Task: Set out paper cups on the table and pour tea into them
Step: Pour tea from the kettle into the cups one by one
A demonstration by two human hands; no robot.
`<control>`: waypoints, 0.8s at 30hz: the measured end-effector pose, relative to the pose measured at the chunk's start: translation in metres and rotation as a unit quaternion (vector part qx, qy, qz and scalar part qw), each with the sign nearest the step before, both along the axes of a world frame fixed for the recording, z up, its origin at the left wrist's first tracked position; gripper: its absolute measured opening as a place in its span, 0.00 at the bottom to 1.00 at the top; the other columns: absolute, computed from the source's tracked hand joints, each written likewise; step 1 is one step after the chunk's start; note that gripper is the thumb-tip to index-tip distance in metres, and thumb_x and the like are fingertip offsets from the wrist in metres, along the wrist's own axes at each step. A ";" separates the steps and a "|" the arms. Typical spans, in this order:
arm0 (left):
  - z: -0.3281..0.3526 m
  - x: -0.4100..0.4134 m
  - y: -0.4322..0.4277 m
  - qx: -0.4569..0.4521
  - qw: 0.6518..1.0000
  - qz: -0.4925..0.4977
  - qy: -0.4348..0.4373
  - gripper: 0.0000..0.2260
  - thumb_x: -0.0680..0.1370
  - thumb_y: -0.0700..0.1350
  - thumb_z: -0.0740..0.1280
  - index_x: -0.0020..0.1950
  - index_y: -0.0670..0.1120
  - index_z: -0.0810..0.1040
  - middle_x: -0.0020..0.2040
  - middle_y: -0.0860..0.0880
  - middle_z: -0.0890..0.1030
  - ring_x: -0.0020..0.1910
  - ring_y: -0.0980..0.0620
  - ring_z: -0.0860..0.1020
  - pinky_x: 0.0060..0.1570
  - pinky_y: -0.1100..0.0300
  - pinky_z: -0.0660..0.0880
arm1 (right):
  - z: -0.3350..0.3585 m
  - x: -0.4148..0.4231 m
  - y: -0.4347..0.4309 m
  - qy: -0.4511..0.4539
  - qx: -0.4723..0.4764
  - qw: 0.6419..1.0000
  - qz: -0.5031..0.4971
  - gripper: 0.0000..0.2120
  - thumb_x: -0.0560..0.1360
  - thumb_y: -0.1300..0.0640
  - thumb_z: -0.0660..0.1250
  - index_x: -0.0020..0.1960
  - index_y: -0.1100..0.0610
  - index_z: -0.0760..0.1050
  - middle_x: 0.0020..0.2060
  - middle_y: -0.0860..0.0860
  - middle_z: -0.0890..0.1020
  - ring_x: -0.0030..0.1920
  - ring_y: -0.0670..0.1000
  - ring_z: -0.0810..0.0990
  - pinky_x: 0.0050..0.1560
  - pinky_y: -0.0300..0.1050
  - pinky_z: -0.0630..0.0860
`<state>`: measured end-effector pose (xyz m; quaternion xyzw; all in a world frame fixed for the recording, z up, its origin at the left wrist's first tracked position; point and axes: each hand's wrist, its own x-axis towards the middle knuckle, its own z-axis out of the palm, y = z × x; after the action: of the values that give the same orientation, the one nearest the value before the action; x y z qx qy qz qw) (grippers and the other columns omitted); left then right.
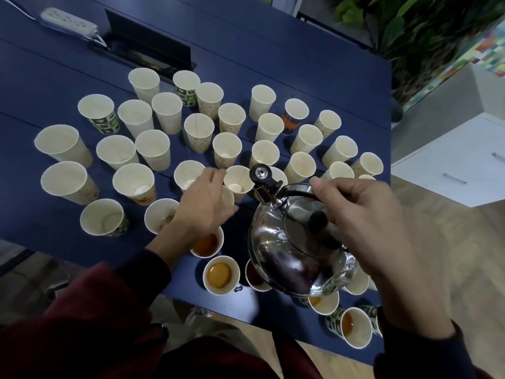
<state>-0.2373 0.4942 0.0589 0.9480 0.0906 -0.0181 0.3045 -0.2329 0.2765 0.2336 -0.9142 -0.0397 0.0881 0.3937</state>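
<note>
Several paper cups stand on the dark blue table [314, 64]. Those along the near edge hold amber tea, such as one cup [220, 274] in front of me. The cups farther back look empty. My right hand [363, 214] grips the black handle of a shiny steel kettle [295, 250], held above the near cups with its spout [262, 176] pointing away from me. My left hand [205, 203] reaches over the cups and its fingers curl round a paper cup [228, 195] that it mostly hides, just beside another cup [238, 179].
A white power strip [68, 21] and a black open cable box [147, 47] lie at the table's far side. Green plants [426, 28] and a white cabinet [459, 162] stand to the right. The table's near edge runs just before my red-sleeved arms.
</note>
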 end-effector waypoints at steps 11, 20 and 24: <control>-0.006 -0.004 0.008 0.131 0.991 -0.033 0.006 0.31 0.74 0.55 0.73 0.72 0.46 0.67 0.68 0.46 0.72 0.65 0.44 0.69 0.63 0.48 0.67 | -0.003 0.009 0.015 0.003 -0.029 0.999 0.036 0.24 0.80 0.46 0.66 0.39 0.67 0.76 0.26 0.53 0.66 0.26 0.46 0.63 0.25 0.34 0.61; -0.017 -0.009 0.010 0.103 0.990 -0.094 -0.031 0.36 0.70 0.61 0.74 0.71 0.48 0.66 0.63 0.49 0.74 0.60 0.47 0.71 0.58 0.48 0.67 | -0.011 0.016 0.024 0.027 -0.012 0.997 0.066 0.25 0.79 0.46 0.66 0.41 0.69 0.77 0.26 0.53 0.65 0.28 0.49 0.63 0.32 0.45 0.63; -0.020 -0.012 0.011 0.074 0.994 -0.081 -0.022 0.42 0.67 0.65 0.75 0.73 0.49 0.64 0.62 0.49 0.72 0.61 0.48 0.70 0.60 0.49 0.69 | -0.014 0.017 0.025 0.030 -0.013 0.997 0.076 0.23 0.79 0.46 0.67 0.40 0.67 0.79 0.25 0.53 0.67 0.27 0.48 0.65 0.31 0.44 0.64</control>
<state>-0.2494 0.5052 0.0388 0.9724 0.0078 -0.0147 0.2329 -0.2163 0.3015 0.2197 -0.9106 -0.0956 0.1458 0.3747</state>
